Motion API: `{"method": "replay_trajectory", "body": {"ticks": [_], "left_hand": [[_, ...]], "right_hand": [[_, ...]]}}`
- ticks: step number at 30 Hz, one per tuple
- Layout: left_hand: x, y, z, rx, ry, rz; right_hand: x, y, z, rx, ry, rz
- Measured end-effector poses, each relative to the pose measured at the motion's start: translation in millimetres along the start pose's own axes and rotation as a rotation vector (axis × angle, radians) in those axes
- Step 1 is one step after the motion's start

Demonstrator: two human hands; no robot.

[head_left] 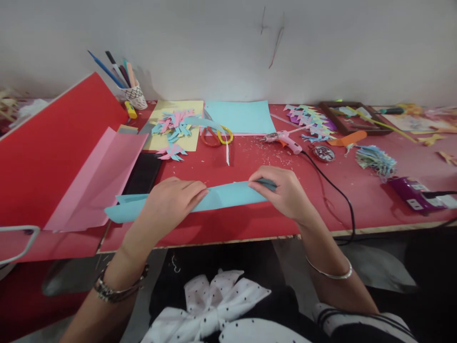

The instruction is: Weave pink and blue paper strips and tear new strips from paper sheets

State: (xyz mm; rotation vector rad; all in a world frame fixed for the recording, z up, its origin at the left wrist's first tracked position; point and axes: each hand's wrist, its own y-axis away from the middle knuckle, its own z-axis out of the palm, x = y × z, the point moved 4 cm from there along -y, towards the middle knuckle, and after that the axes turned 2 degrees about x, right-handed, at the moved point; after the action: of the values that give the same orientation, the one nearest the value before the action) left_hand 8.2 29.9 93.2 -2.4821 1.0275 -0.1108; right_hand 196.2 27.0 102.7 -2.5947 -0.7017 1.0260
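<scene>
A light blue sheet of paper [228,196], folded lengthwise into a long strip, is stretched between my two hands above the front of the red table. My left hand [173,197] is closed on it left of its middle, and the loose left end sticks out past my wrist with its layers apart. At the right end, my right hand [280,190] pinches the fold between thumb and fingers. Behind the strip lie scissors [217,136] with red and yellow handles, a curled pale strip hanging by them. A pink glue gun [285,140] rests further right.
Pink paper [96,186] and a leaning red board [60,147] stand at left, near a pen cup [134,96]. Folded paper pieces [174,124] lie on a yellow sheet [189,143]. Blue paper [239,116] is at the back. A black cord [339,190] runs right, near a purple power strip [414,194].
</scene>
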Motion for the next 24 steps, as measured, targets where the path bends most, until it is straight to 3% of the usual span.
{"method": "replay_trajectory", "body": {"ticks": [8, 14, 24], "left_hand": [[15, -11, 5.6, 0.012, 0.051, 0.047], [12, -12, 1.6, 0.003, 0.043, 0.01], [13, -12, 1.9, 0.031, -0.005, 0.015]], "right_hand": [[-12, -2, 4, -0.026, 0.008, -0.024], [4, 2, 0, 0.158, -0.064, 0.154], [22, 9, 9, 0.242, -0.41, 0.444]]}}
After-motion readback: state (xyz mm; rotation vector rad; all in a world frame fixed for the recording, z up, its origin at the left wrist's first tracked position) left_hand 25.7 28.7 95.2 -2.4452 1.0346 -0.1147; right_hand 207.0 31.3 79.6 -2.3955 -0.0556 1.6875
